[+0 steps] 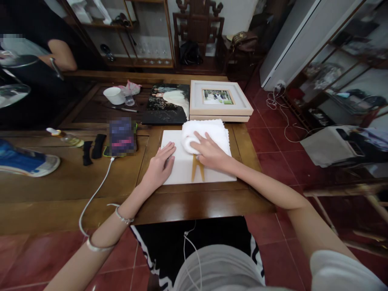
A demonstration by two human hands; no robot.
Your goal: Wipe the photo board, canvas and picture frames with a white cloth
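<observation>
A white flat panel (pixel 182 169), apparently the back of a picture frame with a wooden stand leg (pixel 197 169), lies on the wooden table (pixel 188 202). My left hand (pixel 160 167) rests flat on its left part, fingers stretched out. My right hand (pixel 209 152) presses on a white cloth (pixel 209 133) bunched under the fingers at the panel's far end.
Behind the panel stand a white framed photo (pixel 220 101) and a dark photo print (pixel 168 104). To the left lie a phone (pixel 121 137) with a white cable (pixel 93 194), a small bottle (pixel 65 137), a white cup (pixel 114 95) and a shoe (pixel 27 161). Another person's arm (pixel 60 54) shows far left.
</observation>
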